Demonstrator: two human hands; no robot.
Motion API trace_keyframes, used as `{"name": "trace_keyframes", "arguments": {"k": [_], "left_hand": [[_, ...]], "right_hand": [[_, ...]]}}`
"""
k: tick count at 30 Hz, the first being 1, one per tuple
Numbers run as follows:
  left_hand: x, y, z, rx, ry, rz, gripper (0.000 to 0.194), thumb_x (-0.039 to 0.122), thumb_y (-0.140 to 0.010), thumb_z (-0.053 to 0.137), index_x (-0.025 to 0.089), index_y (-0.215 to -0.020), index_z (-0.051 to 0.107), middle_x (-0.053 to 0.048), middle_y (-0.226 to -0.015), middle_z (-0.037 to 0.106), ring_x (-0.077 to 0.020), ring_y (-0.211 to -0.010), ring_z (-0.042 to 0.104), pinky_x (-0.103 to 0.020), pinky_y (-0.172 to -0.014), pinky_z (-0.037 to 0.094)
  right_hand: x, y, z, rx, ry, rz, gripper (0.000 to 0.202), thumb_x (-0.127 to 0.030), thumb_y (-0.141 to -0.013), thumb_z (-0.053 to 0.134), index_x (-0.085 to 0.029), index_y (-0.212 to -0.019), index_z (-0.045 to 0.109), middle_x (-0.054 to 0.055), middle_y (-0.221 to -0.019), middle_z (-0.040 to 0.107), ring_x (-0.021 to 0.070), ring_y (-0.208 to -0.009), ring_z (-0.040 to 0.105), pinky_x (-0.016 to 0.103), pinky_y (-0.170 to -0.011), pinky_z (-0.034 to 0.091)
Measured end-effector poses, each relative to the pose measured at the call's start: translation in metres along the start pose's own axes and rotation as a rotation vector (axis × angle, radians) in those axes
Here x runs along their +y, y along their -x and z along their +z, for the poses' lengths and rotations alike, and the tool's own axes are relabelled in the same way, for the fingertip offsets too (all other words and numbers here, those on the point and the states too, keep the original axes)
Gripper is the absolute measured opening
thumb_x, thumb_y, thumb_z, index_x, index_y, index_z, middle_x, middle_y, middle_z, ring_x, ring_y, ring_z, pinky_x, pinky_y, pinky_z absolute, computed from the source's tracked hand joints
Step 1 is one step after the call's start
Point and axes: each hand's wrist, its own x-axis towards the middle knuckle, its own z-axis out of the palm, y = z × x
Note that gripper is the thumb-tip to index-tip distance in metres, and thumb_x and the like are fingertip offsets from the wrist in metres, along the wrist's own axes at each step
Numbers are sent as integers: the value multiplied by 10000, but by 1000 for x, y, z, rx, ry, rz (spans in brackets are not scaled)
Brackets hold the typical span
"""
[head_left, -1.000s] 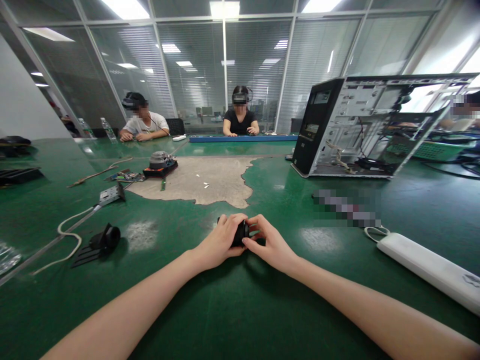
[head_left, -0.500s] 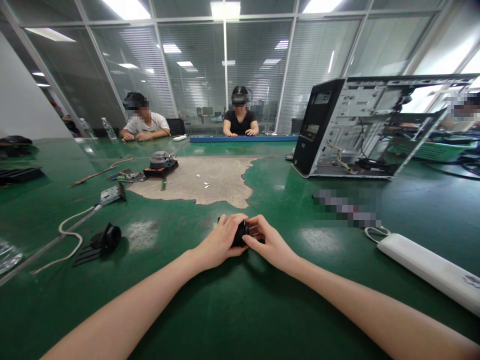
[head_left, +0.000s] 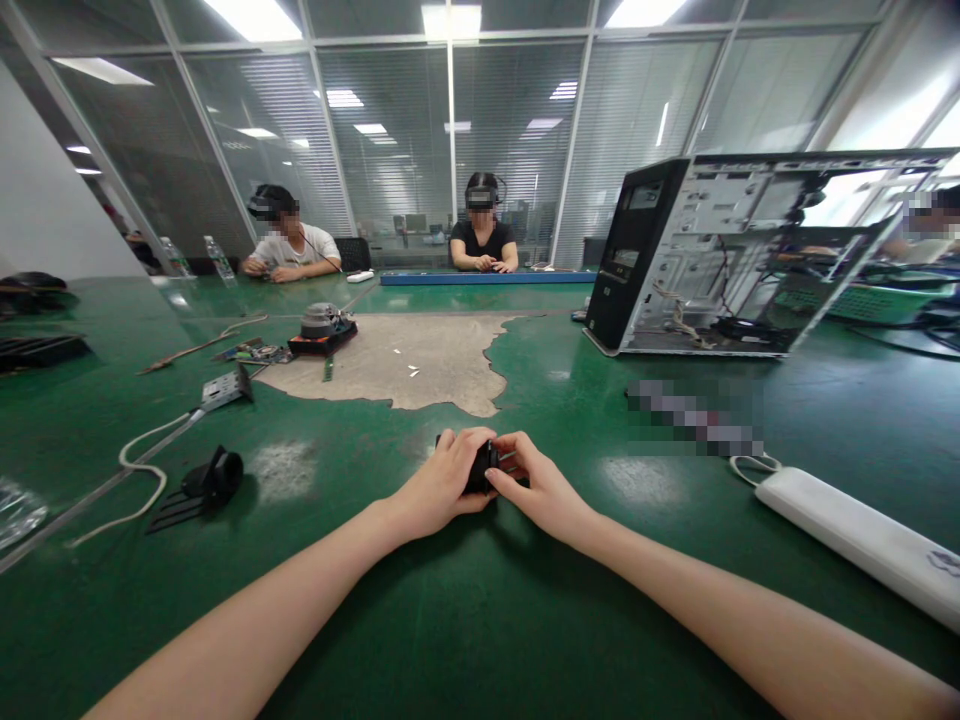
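A small black object (head_left: pixel 481 470) rests at the middle of the green table (head_left: pixel 450 620), largely covered by my fingers. My left hand (head_left: pixel 444 482) is wrapped over its top and left side. On its right side, the thumb and fingers of my right hand (head_left: pixel 534 482) grip it. What exactly the object is cannot be made out. Beyond my hands lies a bare tan patch (head_left: pixel 427 345) in the table top. To the left is a black part with prongs (head_left: pixel 212 477).
An open computer case (head_left: pixel 637 260) stands at the back right, and a white power strip (head_left: pixel 855 535) lies at the right. A device with a grey round top (head_left: pixel 321 325) and a metal bracket (head_left: pixel 225 388) are at the left. Two people sit across the table.
My hands and the black object look the same. Across the table, the person in black has brought their hands together, and the person in white has raised one hand slightly.
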Motion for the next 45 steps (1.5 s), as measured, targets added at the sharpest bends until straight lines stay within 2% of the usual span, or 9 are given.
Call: {"name": "trace_keyframes", "arguments": {"k": [6, 10, 14, 16, 21, 25, 29, 36, 45], "left_hand": [[1, -1, -1, -3, 7, 18, 575, 169, -733, 571, 181, -1216, 259, -97, -1199, 419, -235, -1048, 389, -388, -894, 337], [1, -1, 0, 9, 16, 5, 551, 205, -752, 562, 194, -1214, 263, -95, -1187, 422, -239, -1026, 402, -396, -880, 347], [-1, -1, 1, 9, 14, 18, 581, 183, -736, 572, 196, -1220, 250, -98, -1197, 418, -242, -1022, 401, -401, -880, 344], [0, 0, 1, 12, 15, 16, 593, 164, -728, 571, 198, -1223, 246, -98, -1196, 420, -242, -1017, 405, -401, -872, 347], [1, -1, 0, 18, 18, 14, 558, 181, -742, 555, 199, -1215, 260, -97, -1180, 432, -242, -1016, 408, -399, -863, 352], [1, -1, 0, 15, 11, 7, 554, 201, -748, 561, 195, -1215, 263, -95, -1198, 421, -239, -1007, 406, -397, -869, 351], [-1, 0, 1, 7, 2, 5, 569, 191, -738, 569, 188, -1216, 261, -95, -1210, 416, -237, -1003, 401, -395, -875, 347], [0, -1, 1, 14, 23, 11, 588, 158, -715, 565, 209, -1216, 261, -90, -1187, 430, -242, -1022, 408, -403, -863, 348], [1, 0, 0, 11, 24, -3, 576, 155, -716, 573, 191, -1207, 273, -87, -1191, 427, -229, -985, 404, -382, -865, 351]], "right_hand": [[-4, 3, -2, 87, 97, -178, 149, -182, -756, 534, -218, -896, 497, 48, -982, 482, 172, -945, 497, 292, -713, 505], [-2, 1, -1, 99, 54, -101, 197, -190, -761, 531, -209, -945, 464, 49, -964, 500, 167, -919, 522, 298, -695, 509], [0, 0, 0, 18, 5, 2, 231, -196, -777, 507, -197, -994, 429, 39, -911, 534, 145, -820, 559, 308, -687, 514], [-1, 1, 0, 12, 24, -28, 228, -196, -768, 518, -204, -983, 444, 34, -909, 529, 147, -826, 552, 301, -682, 514], [-3, 3, -2, 97, 87, -152, 154, -204, -756, 538, -218, -904, 497, 45, -965, 499, 172, -931, 511, 295, -704, 502], [-1, 1, -1, 96, 48, -80, 209, -205, -761, 534, -209, -956, 458, 47, -959, 509, 166, -913, 531, 298, -698, 503], [0, 0, -1, 17, 8, 10, 220, -207, -776, 509, -193, -983, 433, 42, -919, 532, 145, -824, 557, 304, -685, 508], [-4, 3, -1, 91, 106, -169, 199, -176, -733, 547, -223, -918, 490, 50, -991, 485, 177, -934, 495, 303, -706, 504], [-1, 1, 1, 81, 64, -102, 285, -175, -752, 513, -207, -1024, 436, 62, -1008, 473, 169, -932, 514, 290, -680, 512]]}}
